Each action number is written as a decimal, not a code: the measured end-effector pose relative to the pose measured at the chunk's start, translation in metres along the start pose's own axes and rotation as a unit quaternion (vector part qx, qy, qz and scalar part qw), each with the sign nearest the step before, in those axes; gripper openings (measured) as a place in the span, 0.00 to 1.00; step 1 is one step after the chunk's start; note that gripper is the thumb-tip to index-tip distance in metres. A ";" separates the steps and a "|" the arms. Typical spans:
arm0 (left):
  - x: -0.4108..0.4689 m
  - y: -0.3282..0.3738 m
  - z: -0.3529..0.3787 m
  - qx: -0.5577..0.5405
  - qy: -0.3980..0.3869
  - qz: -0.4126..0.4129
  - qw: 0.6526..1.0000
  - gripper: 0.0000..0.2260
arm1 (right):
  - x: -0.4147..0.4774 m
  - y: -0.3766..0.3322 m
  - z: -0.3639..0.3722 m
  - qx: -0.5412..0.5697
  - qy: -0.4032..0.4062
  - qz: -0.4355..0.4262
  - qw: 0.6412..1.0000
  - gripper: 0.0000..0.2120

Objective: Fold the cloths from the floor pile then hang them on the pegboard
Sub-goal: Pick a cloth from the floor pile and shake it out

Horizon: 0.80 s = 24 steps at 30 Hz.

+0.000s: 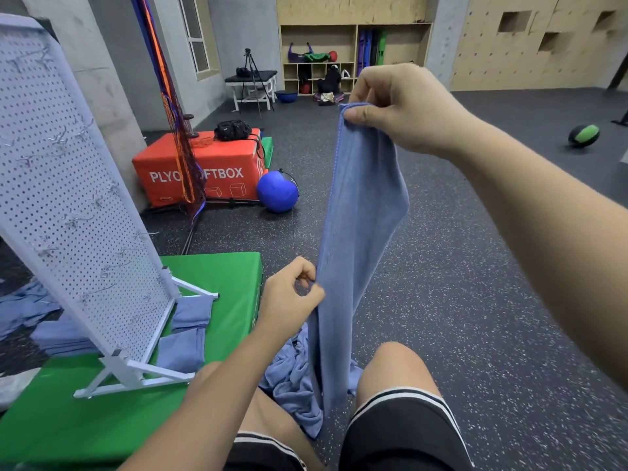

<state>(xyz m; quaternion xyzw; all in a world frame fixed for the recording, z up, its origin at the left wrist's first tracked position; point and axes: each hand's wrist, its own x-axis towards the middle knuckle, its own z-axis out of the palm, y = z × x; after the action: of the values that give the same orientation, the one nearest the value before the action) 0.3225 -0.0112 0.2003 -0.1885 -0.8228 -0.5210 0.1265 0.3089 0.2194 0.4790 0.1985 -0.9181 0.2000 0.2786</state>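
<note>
The job is only partly done, as far as I can tell. The white pegboard (74,185) stands on a green mat (224,277), and its little metal hooks (61,139) are all bare, so no cloth hangs on it yet. Just by the foot of the pegboard, on the mat, lie a few blue folded cloths (185,334). More blue cloths (30,300) show behind the pegboard, some in a flat stack and some loose. To the right of the pegboard, on the dark floor (475,300) between the person's knees, the floor pile (292,379) has crumpled blue cloths in it, so there is more to fold. One blue cloth (360,212) is up in the air to the right of the pegboard, well apart from it, and it hangs down long and thin until its bottom end reaches the pile. The right hand (401,107) is held up high and pinches the top corner of this cloth between the thumb and the curled fingers. The left hand (289,300) is lower down and pinches the left edge of the same cloth. I think the person is pulling it straight to start a fold. After that, every folded cloth has to go up on the hooks.
</note>
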 end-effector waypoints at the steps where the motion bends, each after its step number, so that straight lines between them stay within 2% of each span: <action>1: 0.001 -0.003 0.000 -0.002 0.006 -0.006 1.000 0.10 | 0.002 0.001 -0.002 -0.001 0.009 0.001 1.000 0.05; 9: 0.009 -0.015 0.002 -0.012 0.043 -0.021 0.999 0.11 | 0.015 0.006 -0.005 0.017 0.071 0.023 0.997 0.11; 13: 0.014 -0.013 0.004 -0.019 0.025 -0.008 0.999 0.14 | 0.019 0.004 -0.006 0.024 0.076 0.016 0.997 0.10; 18: 0.015 -0.013 0.004 -0.002 0.010 0.030 1.000 0.10 | 0.029 0.004 -0.003 0.011 0.072 0.027 0.997 0.09; 21: 0.011 -0.012 0.006 -0.024 -0.010 0.021 0.999 0.09 | 0.033 0.006 0.003 0.003 0.062 0.035 0.997 0.09; 24: 0.005 -0.017 0.012 -0.047 -0.058 -0.028 0.997 0.04 | 0.034 0.006 0.007 -0.005 0.054 0.038 0.998 0.09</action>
<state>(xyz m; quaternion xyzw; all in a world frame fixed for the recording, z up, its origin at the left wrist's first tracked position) 0.3104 -0.0057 0.1833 -0.2008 -0.8083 -0.5507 0.0553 0.2773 0.2127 0.4924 0.1509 -0.9096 0.2165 0.3208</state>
